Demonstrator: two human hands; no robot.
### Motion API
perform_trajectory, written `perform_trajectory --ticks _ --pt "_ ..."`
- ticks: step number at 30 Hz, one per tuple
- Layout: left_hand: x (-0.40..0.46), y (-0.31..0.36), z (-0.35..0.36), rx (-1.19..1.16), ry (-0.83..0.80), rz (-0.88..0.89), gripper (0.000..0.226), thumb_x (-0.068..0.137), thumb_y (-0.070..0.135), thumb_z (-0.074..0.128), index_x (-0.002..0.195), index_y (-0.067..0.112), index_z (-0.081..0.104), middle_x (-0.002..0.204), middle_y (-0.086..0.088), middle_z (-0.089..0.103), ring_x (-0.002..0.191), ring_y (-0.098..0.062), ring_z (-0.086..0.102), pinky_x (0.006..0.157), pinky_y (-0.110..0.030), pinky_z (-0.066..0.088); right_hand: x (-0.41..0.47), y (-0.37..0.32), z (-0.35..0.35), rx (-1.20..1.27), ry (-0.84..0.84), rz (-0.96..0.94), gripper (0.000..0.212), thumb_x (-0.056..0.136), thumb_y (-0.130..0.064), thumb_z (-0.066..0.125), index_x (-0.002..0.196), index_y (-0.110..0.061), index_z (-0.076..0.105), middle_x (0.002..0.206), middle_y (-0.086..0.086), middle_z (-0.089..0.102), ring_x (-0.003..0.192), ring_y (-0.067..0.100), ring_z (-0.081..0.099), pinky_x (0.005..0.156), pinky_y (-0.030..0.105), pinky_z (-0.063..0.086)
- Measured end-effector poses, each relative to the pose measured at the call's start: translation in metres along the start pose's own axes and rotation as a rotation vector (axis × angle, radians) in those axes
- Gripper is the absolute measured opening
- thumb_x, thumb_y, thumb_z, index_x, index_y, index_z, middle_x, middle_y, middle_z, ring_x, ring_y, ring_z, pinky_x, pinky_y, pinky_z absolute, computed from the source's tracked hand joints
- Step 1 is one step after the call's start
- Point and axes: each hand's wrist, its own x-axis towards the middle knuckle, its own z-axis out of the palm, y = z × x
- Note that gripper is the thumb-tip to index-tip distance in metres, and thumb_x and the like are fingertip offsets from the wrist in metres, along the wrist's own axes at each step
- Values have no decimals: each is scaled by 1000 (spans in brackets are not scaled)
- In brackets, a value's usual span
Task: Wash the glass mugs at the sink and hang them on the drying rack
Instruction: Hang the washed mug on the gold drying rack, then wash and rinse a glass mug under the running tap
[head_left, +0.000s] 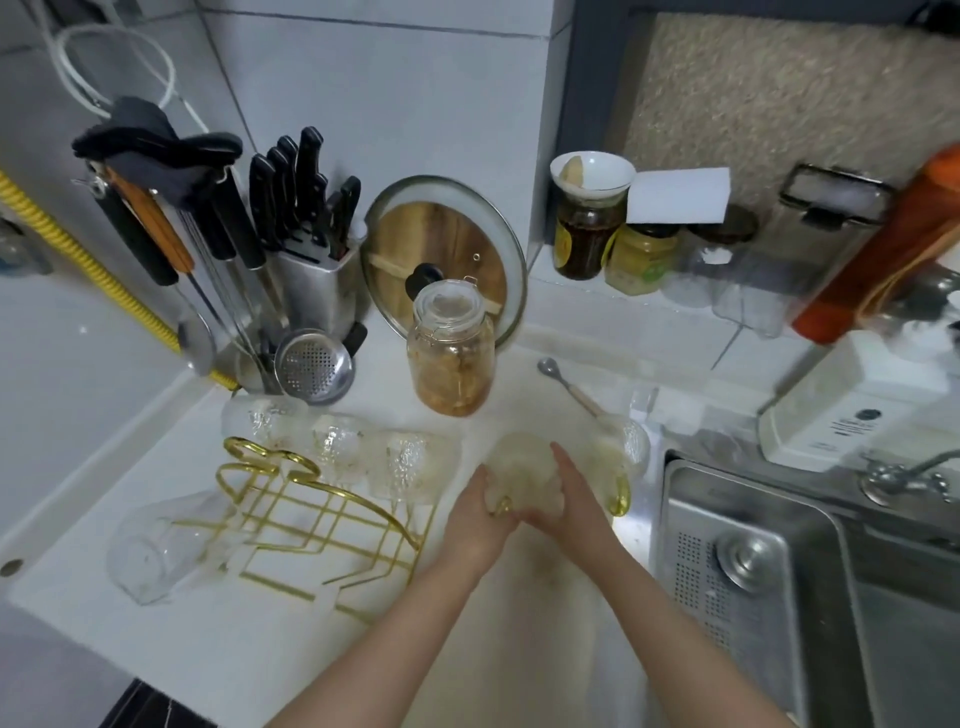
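Both my hands hold one textured glass mug (521, 460) over the white counter, left of the sink (769, 587). My left hand (480, 514) grips its left side near the gold handle, and my right hand (566, 493) cups its right side. Another glass mug (621, 457) with a gold handle and a spoon in it stands just right of my hands. Three textured mugs (337, 447) lie in a row behind the gold wire drying rack (322, 519). A clear glass (156, 558) lies on the rack's left side.
A lidded glass jar (451, 348) with food stands behind the mugs. A knife block (306, 249), hanging utensils and a pot lid (447, 249) line the back wall. Jars stand on the ledge at the right. A white dispenser (852, 400) and a tap (904, 475) sit beside the sink.
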Motion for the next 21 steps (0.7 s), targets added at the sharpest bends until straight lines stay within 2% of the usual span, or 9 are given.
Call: perform_trajectory --ticks 2,4,6,8,11,14,16,18,21 --pt "-16 5 -6 5 -3 45 69 84 16 69 144 17 36 141 1 48 124 -20 51 105 -37 42 -20 -2 -2 25 34 -7 83 72 -11 81 141 -6 36 105 -19 46 97 -14 49 84 -2 36" --pt "-36 7 -12 2 -29 103 68 83 12 68 142 22 37 138 4 48 119 -22 55 101 -37 46 -44 -4 -5 66 52 16 90 76 -19 80 148 -20 26 129 -5 39 122 0 38 103 22 41" --pt "-58 7 -18 2 -78 196 65 82 12 69 133 40 41 126 14 52 105 -20 61 87 -23 52 -71 -4 -9 129 102 14 86 77 -19 79 142 -36 26 136 -2 35 129 12 37 98 33 49" --pt "-80 9 -21 21 -128 281 63 81 14 70 117 55 39 114 26 52 91 -12 63 72 -6 46 -100 -5 -13 190 176 -5 83 76 -14 80 134 -46 29 131 -4 39 128 14 42 90 31 55" --pt "-108 12 -14 19 -219 330 64 81 18 72 134 40 42 119 19 57 91 -1 64 76 -10 46 -148 -6 -26 236 334 -37 80 74 -12 80 124 -57 37 128 -20 38 123 2 46 81 20 55" --pt "-133 15 6 -15 -329 399 65 79 17 74 124 50 42 82 28 64 55 9 52 58 -3 40 -197 -2 -43 210 452 -47 78 76 -13 79 121 -60 37 129 -29 34 117 -15 44 76 9 50" --pt "-150 18 26 -16 -368 451 64 79 16 75 114 58 43 66 28 62 51 7 48 56 -3 39 -228 2 -58 206 517 -40 79 76 -17 80 124 -60 34 134 -28 35 116 -19 42 77 8 50" --pt "-168 24 49 -19 -390 501 61 80 24 75 113 63 42 78 24 61 59 3 48 62 -8 44 -257 7 -73 216 573 -20 80 74 -30 80 126 -64 30 136 -32 36 115 -21 43 76 11 50" --pt "-194 37 86 -12 -464 557 57 81 36 72 126 55 44 100 11 60 80 -2 52 80 -31 52 -292 18 -98 218 631 -8 77 71 -47 74 128 -65 25 140 -33 34 120 -19 42 82 11 48"
